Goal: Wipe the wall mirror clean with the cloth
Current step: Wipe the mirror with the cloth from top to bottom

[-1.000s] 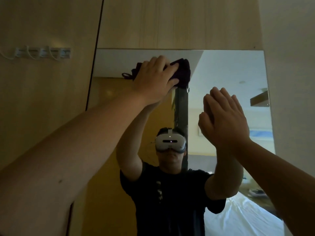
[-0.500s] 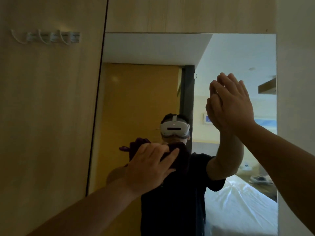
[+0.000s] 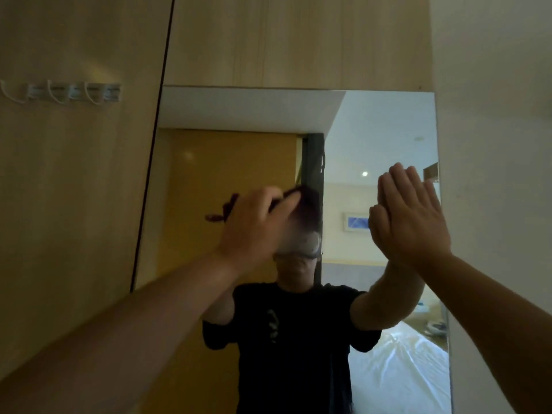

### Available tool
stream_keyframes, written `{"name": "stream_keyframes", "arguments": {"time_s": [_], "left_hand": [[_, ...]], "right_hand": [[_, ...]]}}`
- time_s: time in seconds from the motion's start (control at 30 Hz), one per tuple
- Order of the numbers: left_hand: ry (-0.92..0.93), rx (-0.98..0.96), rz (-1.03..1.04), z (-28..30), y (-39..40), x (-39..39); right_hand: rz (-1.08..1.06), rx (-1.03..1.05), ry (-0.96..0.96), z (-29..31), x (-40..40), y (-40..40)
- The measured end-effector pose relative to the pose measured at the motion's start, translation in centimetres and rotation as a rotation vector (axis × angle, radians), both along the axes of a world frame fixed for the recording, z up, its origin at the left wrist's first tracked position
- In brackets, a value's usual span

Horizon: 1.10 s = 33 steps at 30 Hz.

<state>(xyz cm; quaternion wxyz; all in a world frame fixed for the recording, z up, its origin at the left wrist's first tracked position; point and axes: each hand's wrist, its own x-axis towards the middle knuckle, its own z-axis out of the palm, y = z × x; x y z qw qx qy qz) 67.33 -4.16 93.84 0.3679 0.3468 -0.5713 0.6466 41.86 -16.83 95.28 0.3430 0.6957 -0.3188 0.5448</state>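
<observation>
Hands are up on the tall wall mirror (image 3: pixel 373 138), which is set into light wooden wall panels (image 3: pixel 298 40). The left hand (image 3: pixel 257 225) is pressed to the middle of the glass, with its fingers curled around a dark, bunched-up cloth (image 3: pixel 301 194). That hand is holding the cloth tight against the mirror. A dark red bit of the cloth sticks out to the left of the hand, and more of it shows above the fingers. The hand and cloth look smeared and blurry, so the shape of the cloth is hard to tell.

The right hand (image 3: pixel 415 222) is flat on the right side of the mirror, near its edge. Its fingers are straight, close together and pointing up. It holds nothing. It meets its own picture in the glass, palm to palm.

The two hands are apart, with a strip of bare glass between them.

In the mirror you can see the person in a black T-shirt, with both arms lifted. Behind them in the glass are a yellow-brown door and a bed with white sheets.

On the wooden panel to the left of the mirror, a row of small white wall hooks (image 3: pixel 62 92) sits up high.
</observation>
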Motion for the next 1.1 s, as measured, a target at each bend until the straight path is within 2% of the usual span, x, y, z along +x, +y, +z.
{"name": "stream_keyframes", "arguments": {"time_s": [0.1,0.2,0.3,0.4,0.63,0.77,1.1], "left_hand": [[0.148,-0.074,-0.004,10.1,-0.1,-2.6],[0.257,-0.026,0.066,17.7,-0.5,-4.8],[0.256,0.095,0.132,21.2,-1.7,-5.8],[0.236,0.103,0.217,21.6,-2.9,-5.6],[0.117,0.061,0.187,16.4,-2.8,-4.9],[-0.007,0.068,0.143,9.3,-2.6,-4.3],[-0.064,0.169,0.116,-7.5,-2.3,-4.3]], "right_hand": [[-0.009,-0.006,0.008,0.0,-0.2,-0.5],[-0.001,-0.018,0.009,0.0,-0.2,-0.8],[0.002,-0.033,0.023,0.0,-0.4,-1.1],[0.025,-0.052,0.015,0.0,-0.5,-1.1],[0.107,-0.083,-0.01,-0.1,-0.6,-1.2],[0.182,-0.102,-0.018,-0.2,-0.8,-0.9],[0.332,-0.086,-0.03,-0.1,-1.4,-0.4]]}}
